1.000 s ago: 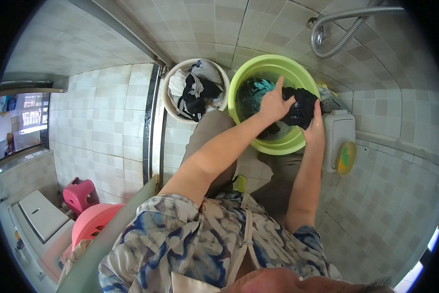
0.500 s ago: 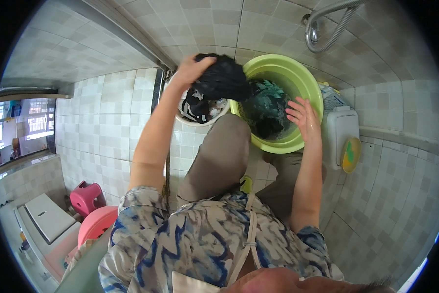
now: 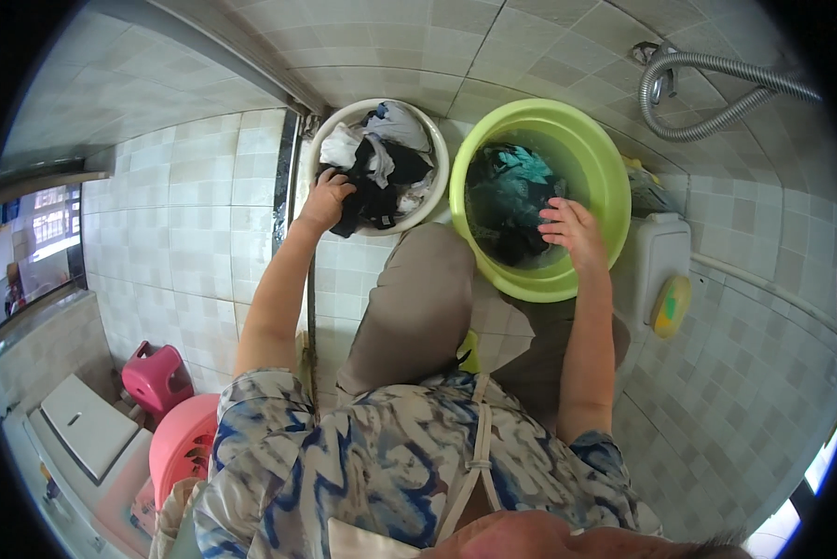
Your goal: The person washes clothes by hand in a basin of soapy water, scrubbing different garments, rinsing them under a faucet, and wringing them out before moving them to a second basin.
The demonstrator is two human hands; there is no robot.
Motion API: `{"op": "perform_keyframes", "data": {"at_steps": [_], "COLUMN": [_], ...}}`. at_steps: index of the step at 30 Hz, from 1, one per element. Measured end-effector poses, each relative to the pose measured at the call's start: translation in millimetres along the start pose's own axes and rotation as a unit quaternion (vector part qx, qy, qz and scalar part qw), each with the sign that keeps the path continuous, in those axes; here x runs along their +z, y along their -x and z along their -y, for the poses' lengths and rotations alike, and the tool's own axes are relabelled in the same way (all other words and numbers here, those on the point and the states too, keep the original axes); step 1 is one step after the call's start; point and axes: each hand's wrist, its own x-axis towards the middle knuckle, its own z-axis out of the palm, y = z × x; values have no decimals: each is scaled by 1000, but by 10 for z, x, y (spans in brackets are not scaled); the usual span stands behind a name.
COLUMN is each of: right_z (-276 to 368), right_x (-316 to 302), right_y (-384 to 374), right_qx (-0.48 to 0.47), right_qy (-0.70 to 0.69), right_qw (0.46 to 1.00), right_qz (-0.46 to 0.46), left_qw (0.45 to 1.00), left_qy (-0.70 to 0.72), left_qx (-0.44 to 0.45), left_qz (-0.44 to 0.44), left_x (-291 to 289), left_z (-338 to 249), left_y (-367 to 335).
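Observation:
At the near left rim of a white basin point(image 3: 442, 177), my left hand point(image 3: 323, 202) has its fingers closed on a black garment point(image 3: 370, 203). Part of that cloth hangs over the rim beneath my fingers. White, grey and black clothes point(image 3: 392, 129) fill the rest of this basin. Beside it stands a large lime-green basin point(image 3: 614, 182), where dark and teal clothes point(image 3: 521, 172) lie soaking in cloudy water. My right hand point(image 3: 575, 233) hovers over the near right part of the green basin, fingers apart and empty.
Right of the green basin stand a whitish plastic container point(image 3: 665, 252) and a yellow-green oval item point(image 3: 670, 306). A metal shower hose point(image 3: 660, 116) hangs on the far wall. At left are a pink stool point(image 3: 157, 380) and a pink basin point(image 3: 178, 433). My bent knee point(image 3: 428, 270) is close to both basins.
My left hand has moved left and down from between the basins, where it held up a bunched black garment, to the white basin's rim. My right hand stays over the green basin.

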Motion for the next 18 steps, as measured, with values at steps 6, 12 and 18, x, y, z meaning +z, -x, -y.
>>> {"op": "perform_keyframes", "data": {"at_steps": [6,12,18], "right_z": [-231,-416,-791], "right_x": [-180,435,363], "right_y": [-505,-877,-1094], "right_qx": [-57,-170,16], "right_qy": [312,529,624], "right_qw": [946,830,779], "right_qz": [-63,-46,49], "left_qw": [994,993,993], "left_qy": [47,-18,-29], "left_qx": [-94,-119,-109], "left_qz": [-40,16,32], "left_x": [372,393,341], "left_z": [262,282,238], "left_y": [-237,-281,-336]}}
